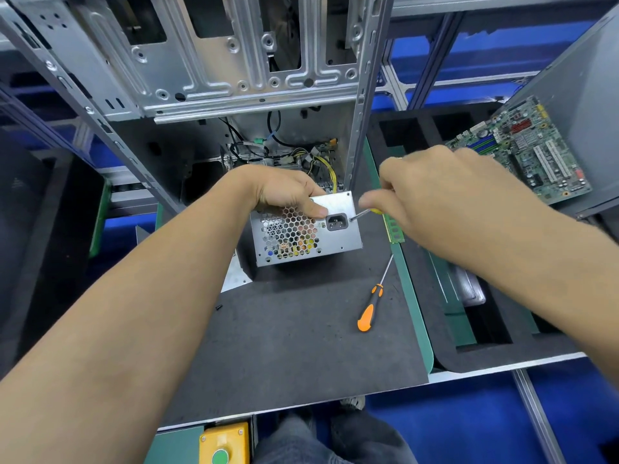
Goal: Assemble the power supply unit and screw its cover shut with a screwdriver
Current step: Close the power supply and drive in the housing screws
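Left hand (pixel 284 192) grips the top rear edge of the power supply unit (pixel 306 229), thumb lying down over the honeycomb grille beside the black power socket (pixel 336 222). Unit stands on the dark grey foam mat (pixel 294 329), grille face toward the camera, coloured parts visible through the holes. Right hand (pixel 445 195) curled round a screwdriver (pixel 363 214); only the metal shaft and a sliver of yellow handle show, tip set against the unit's face just right of the socket. Whether a screw sits under the tip cannot be told. Second screwdriver (pixel 370 304), orange and black handle, lies loose on the mat in front of and to the right of the unit, shaft pointing away toward the mat's green border. Small black screw (pixel 219 307) on the mat, near left. Bare metal plate (pixel 234 276) lies partly under the unit's left corner. Open computer chassis (pixel 207 61) stands behind the unit, cables and yellow wires (pixel 326 170) bunched at its base. Green memory stick (pixel 394 229) at the mat's right edge, below the right hand. Motherboard (pixel 526 149) leans in a black foam tray to the far right. Yellow button box (pixel 224 443) with green button at the bench's near edge.
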The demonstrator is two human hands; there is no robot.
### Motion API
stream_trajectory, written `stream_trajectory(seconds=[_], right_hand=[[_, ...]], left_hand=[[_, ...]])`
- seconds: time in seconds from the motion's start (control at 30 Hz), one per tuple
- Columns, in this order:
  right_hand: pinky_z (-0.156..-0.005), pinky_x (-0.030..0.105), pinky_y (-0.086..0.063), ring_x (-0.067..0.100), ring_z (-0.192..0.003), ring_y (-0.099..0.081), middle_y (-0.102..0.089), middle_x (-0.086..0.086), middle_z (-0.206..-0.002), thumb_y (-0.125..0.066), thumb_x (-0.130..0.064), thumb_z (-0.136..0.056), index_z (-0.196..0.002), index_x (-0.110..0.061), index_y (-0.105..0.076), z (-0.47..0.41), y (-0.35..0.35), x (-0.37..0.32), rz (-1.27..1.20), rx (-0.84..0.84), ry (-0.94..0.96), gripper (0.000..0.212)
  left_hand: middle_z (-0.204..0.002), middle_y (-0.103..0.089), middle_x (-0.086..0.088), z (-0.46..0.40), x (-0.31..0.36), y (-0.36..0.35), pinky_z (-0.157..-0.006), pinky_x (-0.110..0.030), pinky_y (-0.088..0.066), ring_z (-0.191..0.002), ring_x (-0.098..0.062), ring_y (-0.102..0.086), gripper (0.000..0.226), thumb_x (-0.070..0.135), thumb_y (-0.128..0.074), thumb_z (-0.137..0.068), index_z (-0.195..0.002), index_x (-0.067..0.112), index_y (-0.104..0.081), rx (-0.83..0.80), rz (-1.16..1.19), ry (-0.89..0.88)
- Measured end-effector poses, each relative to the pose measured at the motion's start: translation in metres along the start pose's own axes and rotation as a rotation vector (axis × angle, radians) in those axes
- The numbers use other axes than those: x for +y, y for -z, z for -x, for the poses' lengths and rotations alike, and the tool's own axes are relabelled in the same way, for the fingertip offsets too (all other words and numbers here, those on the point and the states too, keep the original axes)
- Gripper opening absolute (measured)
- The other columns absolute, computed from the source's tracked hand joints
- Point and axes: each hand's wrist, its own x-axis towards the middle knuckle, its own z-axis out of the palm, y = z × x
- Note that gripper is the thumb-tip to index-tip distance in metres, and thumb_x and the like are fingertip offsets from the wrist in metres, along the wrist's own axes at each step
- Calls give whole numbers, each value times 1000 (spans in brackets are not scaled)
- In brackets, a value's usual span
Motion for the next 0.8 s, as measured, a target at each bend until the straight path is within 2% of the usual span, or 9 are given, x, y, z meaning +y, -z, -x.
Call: stream_trajectory(seconds=[0.07,0.13,0.2,0.33,0.43,0.53,0.67,0.73,0.8], right_hand=[[-63,36,-40,29,-80,-51,-41,2,-101,-56,-28,-93,-102,-19,-49,1,0,1,-185,-27,100,14],[-63,34,-35,30,-77,-49,-39,3,-105,-53,-9,-89,-101,-18,-55,0,-1,1,-239,-55,153,15],[-65,34,-33,33,-75,-49,-41,3,-97,-52,-18,-96,-98,-17,-55,-3,-3,0,-166,3,90,5],[-65,39,-43,31,-73,-45,-44,4,-84,-37,-49,-101,-89,-19,-36,-5,-5,2,49,45,-12,32],[-71,41,-47,29,-82,-53,-41,5,-105,-55,-32,-95,-101,-16,-48,-3,-2,5,-254,10,101,19],[-55,31,-31,31,-76,-50,-37,1,-99,-57,-18,-95,-99,-17,-49,-4,-5,3,-235,32,110,9],[-61,38,-37,34,-73,-49,-46,3,-84,-34,-61,-89,-93,-18,-40,-9,-2,-1,-35,43,-17,44],[-69,43,-45,29,-77,-50,-45,3,-94,-46,-51,-91,-98,-18,-43,-9,0,0,-246,50,52,33],[-77,46,-47,27,-80,-51,-41,1,-99,-58,-25,-91,-97,-21,-46,-11,-2,4,-371,46,133,15]], left_hand=[[-78,-74,3,-1,-1,1,-52,-15,-47,-58,-7,-63,14,22,-66,-90,-88,24,-80,-4,24,4],[-85,-76,-2,-2,-1,1,-57,-18,-49,-64,-11,-65,12,25,-68,-87,-89,22,-80,3,23,5],[-80,-75,2,-3,-1,1,-54,-16,-47,-60,-8,-63,13,26,-67,-86,-86,24,-80,5,14,7],[-80,-74,2,-2,0,2,-58,-19,-48,-63,-11,-62,12,25,-68,-87,-88,24,-80,11,23,14],[-70,-68,8,-2,0,1,-56,-20,-42,-56,-9,-54,13,24,-70,-90,-82,26,-79,38,-26,8],[-64,-67,12,-1,3,2,-42,-10,-38,-45,-1,-52,20,14,-62,-98,-85,20,-76,55,-41,3],[-64,-66,10,1,8,1,-47,-12,-40,-47,-2,-53,11,13,-60,-98,-97,8,-70,58,-47,20],[-65,-66,10,1,9,0,-48,-12,-40,-49,-2,-53,12,11,-61,-98,-101,5,-70,77,-54,23],[-66,-66,9,3,10,-2,-41,-11,-36,-45,-2,-50,11,11,-62,-98,-100,8,-72,89,-52,25]])
